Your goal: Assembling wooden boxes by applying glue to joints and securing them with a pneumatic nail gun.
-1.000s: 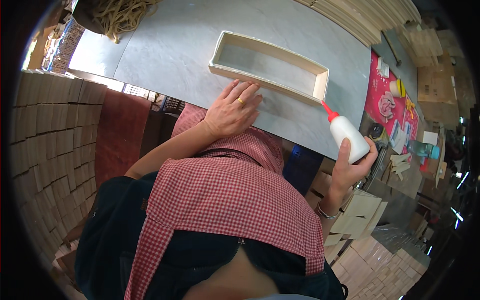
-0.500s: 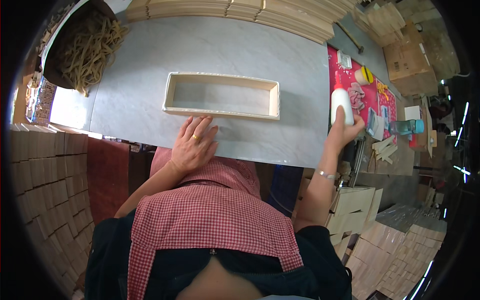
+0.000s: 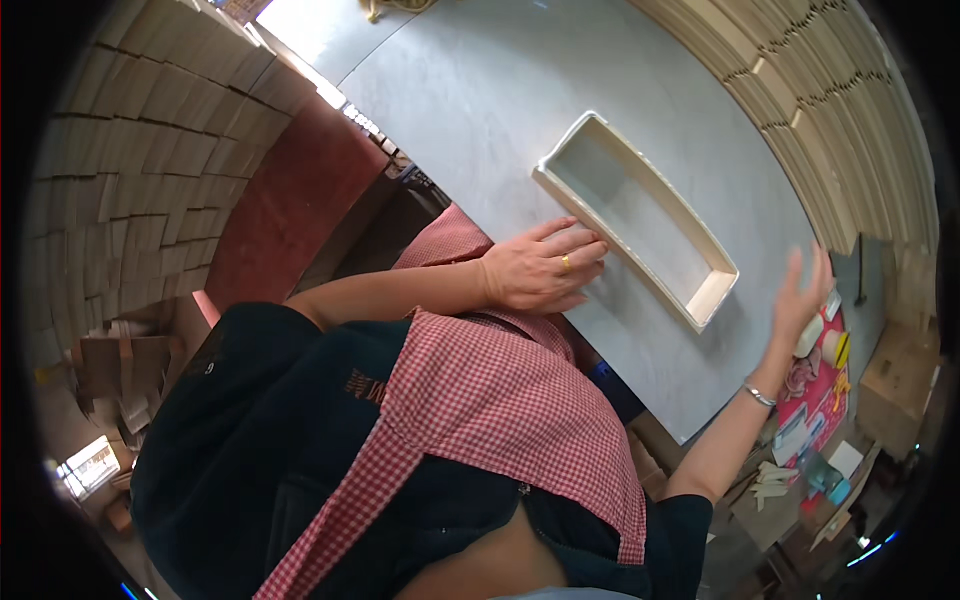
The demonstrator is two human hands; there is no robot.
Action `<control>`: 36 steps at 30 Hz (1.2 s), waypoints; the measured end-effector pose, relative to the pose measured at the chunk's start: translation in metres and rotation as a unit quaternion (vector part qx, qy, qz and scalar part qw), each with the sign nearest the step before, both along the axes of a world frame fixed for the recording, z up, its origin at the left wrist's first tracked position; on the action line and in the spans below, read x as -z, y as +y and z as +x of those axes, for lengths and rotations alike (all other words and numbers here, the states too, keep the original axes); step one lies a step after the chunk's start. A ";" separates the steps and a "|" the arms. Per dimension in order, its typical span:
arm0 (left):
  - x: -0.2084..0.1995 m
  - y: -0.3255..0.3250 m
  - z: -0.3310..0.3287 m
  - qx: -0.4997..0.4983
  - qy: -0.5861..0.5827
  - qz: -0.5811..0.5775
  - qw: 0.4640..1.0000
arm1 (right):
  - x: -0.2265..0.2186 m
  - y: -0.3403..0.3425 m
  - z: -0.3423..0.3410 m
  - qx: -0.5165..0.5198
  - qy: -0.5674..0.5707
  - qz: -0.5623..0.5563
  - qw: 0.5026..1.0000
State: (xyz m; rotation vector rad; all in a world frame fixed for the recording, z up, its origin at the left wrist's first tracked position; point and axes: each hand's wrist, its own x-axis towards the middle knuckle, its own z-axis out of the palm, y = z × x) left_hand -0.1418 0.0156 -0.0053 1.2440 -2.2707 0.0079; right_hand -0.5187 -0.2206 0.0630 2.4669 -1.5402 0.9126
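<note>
A long, open rectangular wooden frame lies on the grey tabletop, with a white bead of what looks like glue along its upper rim. Beside its near long side rests my left hand, fingers loosely stretched and a ring on one; the fingertips are at the frame's edge. To the right of the frame, over the table's side, my right hand is raised with fingers apart and nothing in it. Just behind that wrist stands a white bottle, partly hidden by the hand.
Thin wooden boards are stacked along the far right of the table. On a red mat lie a yellow-and-white roll and a pink cloth. A blue-green bottle lies nearby. Wood blocks are piled on the left.
My right hand has let go of the white bottle at the red mat and lifted away with its fingers spread. The whole view has turned; my left hand stays by the frame.
</note>
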 end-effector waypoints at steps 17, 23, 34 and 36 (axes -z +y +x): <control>0.011 0.001 -0.002 0.038 0.047 -0.020 0.998 | -0.026 0.146 0.251 -0.301 0.212 0.075 0.926; 0.009 0.003 0.000 0.014 0.036 -0.026 0.999 | -0.039 0.163 0.185 -0.242 0.215 0.132 0.937; -0.024 -0.003 -0.014 0.001 -0.033 0.023 0.999 | -0.030 0.116 -0.092 0.244 0.163 0.050 0.955; -0.021 -0.001 -0.013 0.038 -0.041 0.020 0.998 | -0.004 0.085 -0.162 0.317 0.150 0.014 0.936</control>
